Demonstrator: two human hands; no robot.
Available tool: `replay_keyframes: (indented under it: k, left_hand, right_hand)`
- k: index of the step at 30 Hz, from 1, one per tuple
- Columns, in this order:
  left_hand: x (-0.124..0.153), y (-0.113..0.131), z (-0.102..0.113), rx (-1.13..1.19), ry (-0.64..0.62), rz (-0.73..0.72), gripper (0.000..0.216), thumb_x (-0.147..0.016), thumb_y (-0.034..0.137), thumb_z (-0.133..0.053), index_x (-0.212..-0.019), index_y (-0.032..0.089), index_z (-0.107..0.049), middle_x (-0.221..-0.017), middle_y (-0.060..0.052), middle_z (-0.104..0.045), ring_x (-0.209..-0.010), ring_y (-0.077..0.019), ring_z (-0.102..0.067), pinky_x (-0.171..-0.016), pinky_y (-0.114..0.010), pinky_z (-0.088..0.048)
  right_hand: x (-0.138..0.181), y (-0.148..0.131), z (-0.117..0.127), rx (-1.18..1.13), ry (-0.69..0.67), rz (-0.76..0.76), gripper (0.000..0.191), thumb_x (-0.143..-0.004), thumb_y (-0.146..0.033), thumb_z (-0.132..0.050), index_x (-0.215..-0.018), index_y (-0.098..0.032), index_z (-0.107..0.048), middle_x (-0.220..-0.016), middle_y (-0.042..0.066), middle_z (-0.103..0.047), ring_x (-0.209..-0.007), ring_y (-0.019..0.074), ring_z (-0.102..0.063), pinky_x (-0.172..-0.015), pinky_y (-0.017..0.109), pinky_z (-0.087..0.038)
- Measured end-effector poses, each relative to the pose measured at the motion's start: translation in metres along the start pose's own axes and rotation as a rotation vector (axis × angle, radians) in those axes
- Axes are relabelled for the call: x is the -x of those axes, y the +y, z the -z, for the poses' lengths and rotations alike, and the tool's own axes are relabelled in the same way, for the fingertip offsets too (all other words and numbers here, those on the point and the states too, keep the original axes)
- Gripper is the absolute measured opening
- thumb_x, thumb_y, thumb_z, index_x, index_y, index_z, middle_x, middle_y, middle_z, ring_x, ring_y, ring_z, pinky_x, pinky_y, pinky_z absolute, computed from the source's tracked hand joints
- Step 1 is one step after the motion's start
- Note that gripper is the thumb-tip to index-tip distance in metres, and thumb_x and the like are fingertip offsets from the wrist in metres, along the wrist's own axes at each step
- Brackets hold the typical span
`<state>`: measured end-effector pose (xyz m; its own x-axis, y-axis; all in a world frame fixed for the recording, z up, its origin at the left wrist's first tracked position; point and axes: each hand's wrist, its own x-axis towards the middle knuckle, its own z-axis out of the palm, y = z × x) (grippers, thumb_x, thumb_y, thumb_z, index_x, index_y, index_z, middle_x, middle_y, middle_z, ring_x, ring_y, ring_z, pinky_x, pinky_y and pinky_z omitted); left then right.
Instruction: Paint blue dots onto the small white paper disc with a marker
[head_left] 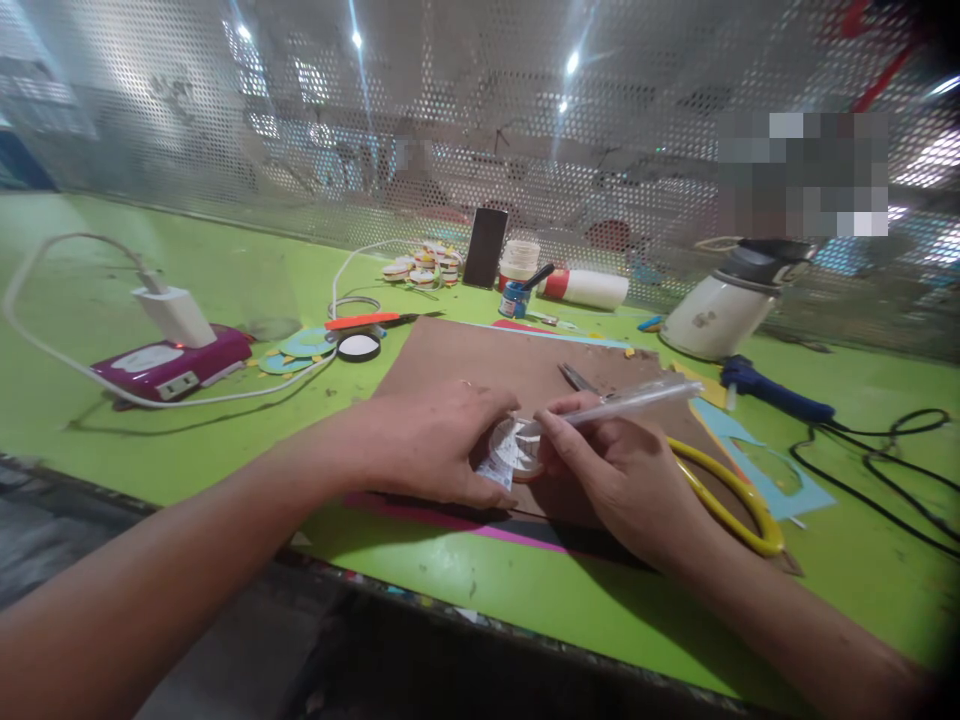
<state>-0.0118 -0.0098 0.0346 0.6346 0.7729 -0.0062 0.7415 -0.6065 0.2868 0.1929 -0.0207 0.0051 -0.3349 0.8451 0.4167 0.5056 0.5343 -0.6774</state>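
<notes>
right hand [611, 455] tight around a clear stick [637, 402]

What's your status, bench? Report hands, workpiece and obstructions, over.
Left hand curved around pale round piece. Right hand holding clear plastic stick. Piece between hands, over brown board. Yellow handle close by right hand, possibly in the way.

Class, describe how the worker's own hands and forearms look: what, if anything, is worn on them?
The left hand and right hand are both ungloved. The left forearm and right forearm are bare as far as the picture shows, with no sleeve, watch or bracelet visible. Blur hides finer details.
</notes>
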Motion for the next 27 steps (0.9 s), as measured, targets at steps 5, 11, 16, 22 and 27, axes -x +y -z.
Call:
replay_keyframes:
  k: [5,11,16,22,27]
  left_hand:
    - [-0.0007,0.0024,0.001,-0.014,-0.021,0.018,0.051,-0.079,0.056,-0.063,-0.119,0.024,-0.059,-0.117,-0.007,-0.067,-0.102,-0.0291,-0.063,-0.08,-0.037,-0.048]
    - [0.0001,0.003,0.001,-0.023,-0.013,0.015,0.052,-0.078,0.055,-0.063,-0.12,0.024,-0.058,-0.118,-0.007,-0.067,-0.104,-0.0285,-0.062,-0.081,-0.037,-0.048]
    - [0.0006,0.0023,0.0001,-0.013,-0.01,0.02,0.051,-0.078,0.055,-0.063,-0.119,0.024,-0.058,-0.117,-0.006,-0.067,-0.102,-0.0279,-0.062,-0.08,-0.037,-0.048]
    - [0.0,0.0018,-0.0013,-0.023,0.007,0.012,0.051,-0.078,0.054,-0.064,-0.119,0.025,-0.059,-0.118,-0.006,-0.067,-0.103,-0.0281,-0.062,-0.08,-0.036,-0.047]
    - [0.0002,0.0029,-0.0006,-0.021,-0.003,0.024,0.051,-0.078,0.054,-0.064,-0.119,0.025,-0.059,-0.116,-0.006,-0.067,-0.102,-0.0283,-0.062,-0.081,-0.037,-0.047]
  right_hand:
    - [0.0009,-0.002,0.0001,-0.023,0.004,-0.012,0.033,-0.094,-0.026,-0.053,-0.062,-0.02,-0.061,-0.076,0.002,-0.073,-0.076,0.0155,-0.069,-0.07,0.024,-0.053]
    - [0.001,0.0009,-0.0004,-0.012,0.016,0.012,0.033,-0.094,-0.026,-0.053,-0.062,-0.02,-0.061,-0.076,0.001,-0.074,-0.076,0.0145,-0.07,-0.07,0.022,-0.053]
    - [-0.0007,0.0011,-0.0014,-0.02,0.018,0.018,0.033,-0.094,-0.025,-0.052,-0.063,-0.021,-0.062,-0.077,0.0,-0.074,-0.074,0.0132,-0.07,-0.07,0.021,-0.053]
    - [-0.0002,-0.0001,-0.0015,-0.012,0.023,0.026,0.031,-0.094,-0.025,-0.053,-0.065,-0.02,-0.064,-0.076,0.0,-0.074,-0.072,0.0128,-0.069,-0.068,0.021,-0.053]
    - [0.0009,0.0013,-0.0014,-0.007,0.022,0.015,0.031,-0.094,-0.025,-0.053,-0.066,-0.02,-0.065,-0.077,0.0,-0.074,-0.074,0.0125,-0.069,-0.069,0.02,-0.053]
